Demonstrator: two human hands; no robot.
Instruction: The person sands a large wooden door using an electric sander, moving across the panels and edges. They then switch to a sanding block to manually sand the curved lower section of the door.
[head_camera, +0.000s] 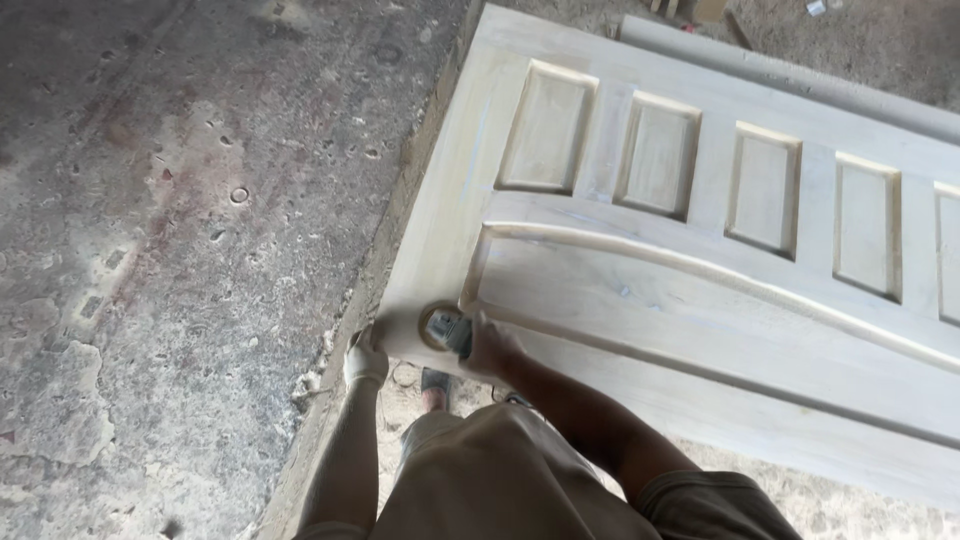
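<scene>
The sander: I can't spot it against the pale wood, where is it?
Head view, lower centre: the sander sits on the door corner, under the right hand, left hand alongside.

sander (443, 328) on door (700, 270), floor (180, 250) left

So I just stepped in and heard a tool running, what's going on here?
A person is leaning over a pale wooden panelled door that lies flat. The right hand presses a small disc sander onto the door's near corner. The left hand grips the door's edge beside it. Sawdust lies along the concrete floor, and a foot shows below.
</scene>
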